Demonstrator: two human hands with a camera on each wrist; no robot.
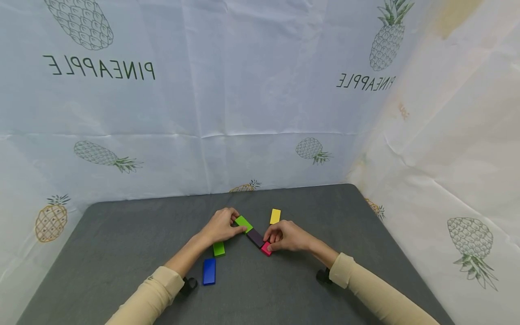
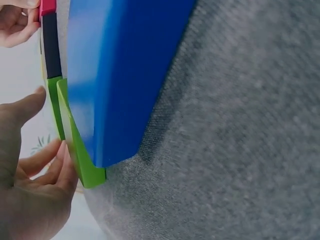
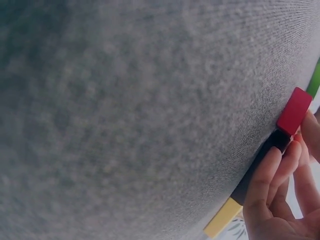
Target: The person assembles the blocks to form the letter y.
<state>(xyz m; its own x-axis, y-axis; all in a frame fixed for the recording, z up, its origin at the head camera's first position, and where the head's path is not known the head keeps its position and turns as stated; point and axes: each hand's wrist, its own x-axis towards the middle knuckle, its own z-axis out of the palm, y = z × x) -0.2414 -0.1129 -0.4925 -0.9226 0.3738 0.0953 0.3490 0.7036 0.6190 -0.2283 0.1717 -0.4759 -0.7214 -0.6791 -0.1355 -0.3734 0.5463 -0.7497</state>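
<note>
Three small blocks lie end to end in a slanting row: a green block, a dark block and a red block. My left hand holds the green one, fingers at its far end and thumb along its near side. At the other end of the row, my right hand pinches the red block between thumb and fingers. In the right wrist view a dark block runs behind the fingers, between the red block and a yellow block.
A second green block lies near my left wrist, with a blue block closer to me. Beyond my right hand is the yellow block. The grey table meets a pineapple-print cloth at the back.
</note>
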